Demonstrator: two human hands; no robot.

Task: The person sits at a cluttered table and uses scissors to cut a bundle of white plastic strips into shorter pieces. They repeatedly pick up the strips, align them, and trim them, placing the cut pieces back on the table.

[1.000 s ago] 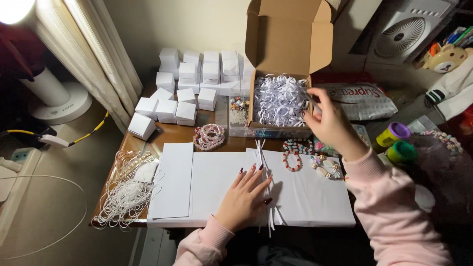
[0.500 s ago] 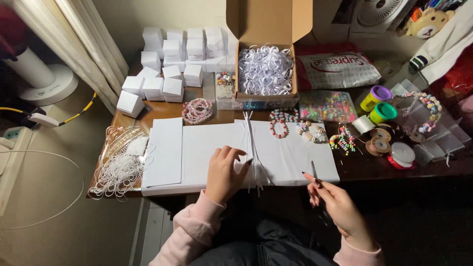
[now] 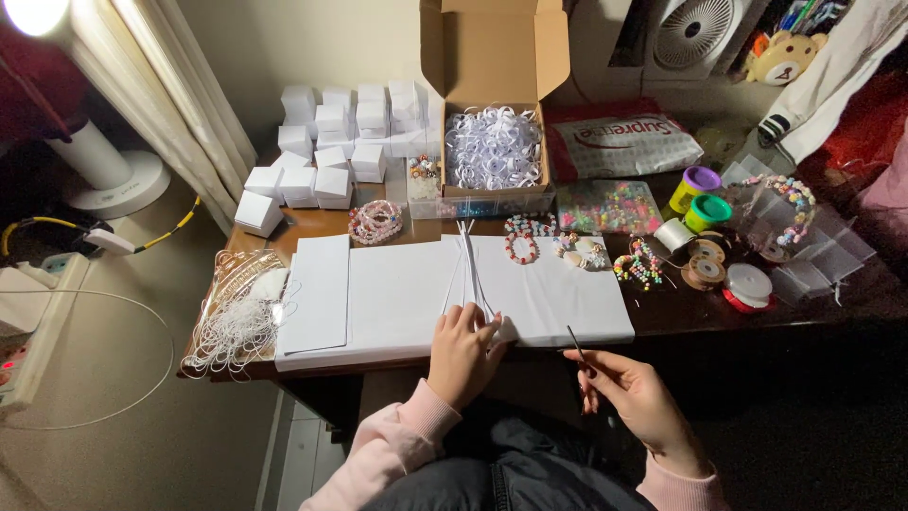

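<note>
Strips of white paper [image 3: 470, 270] under my left hand [image 3: 463, 352] at the sheet's near edge.
My right hand [image 3: 632, 393] pinches a thin dark tool [image 3: 575, 342] lower right, off the table [image 3: 776, 308]; left fingers lie flat, gripping nothing.

We see the right hand [image 3: 636, 397] withdrawn from the open cardboard box of curled white paper strips [image 3: 493, 147] to below the table edge (pinching a thin dark needle-like tool [image 3: 574, 342]).

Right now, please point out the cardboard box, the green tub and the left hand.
cardboard box [image 3: 495, 47]: head view, on its raised back flap.
green tub [image 3: 709, 210]: head view, on its lid.
left hand [image 3: 463, 352]: head view, on the back of the hand.
</note>
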